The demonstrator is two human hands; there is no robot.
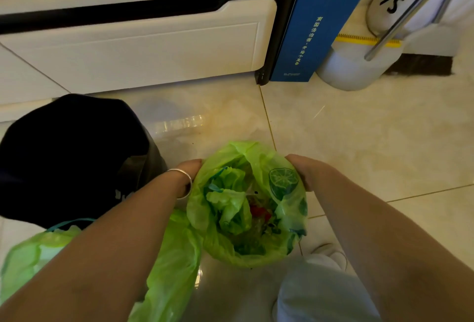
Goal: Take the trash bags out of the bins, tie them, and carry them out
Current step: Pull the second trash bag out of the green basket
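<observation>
Plastic this thin will be soft, slippery and easy to tear, so the green bag (246,206) is best taken by gathered bunches of its rim rather than by a pinch of a single layer. It looks fairly light: crumpled green wrapping and some red and dark scraps sit low inside, and the walls sag around them. The bag stands on the tiled floor (359,129) just in front of the person's knees, mouth open and pointing up toward the camera, its long axis roughly upright and leaning slightly away.

The left hand (187,170), with a silver bangle (183,183) at the wrist, is closed on the left side of the rim. The right hand (305,170) is closed on the right side, just above a printed lime slice. Both sets of fingers curl down out of sight behind the plastic, so how much they have gathered is unclear. The two hands hold the mouth spread between them, which suits drawing the edges together for a knot.

A second green bag (169,270) lies slumped on the floor under the left forearm, touching the first. A dark bin (69,155) stands near on the left, beside a white cabinet (141,47).
</observation>
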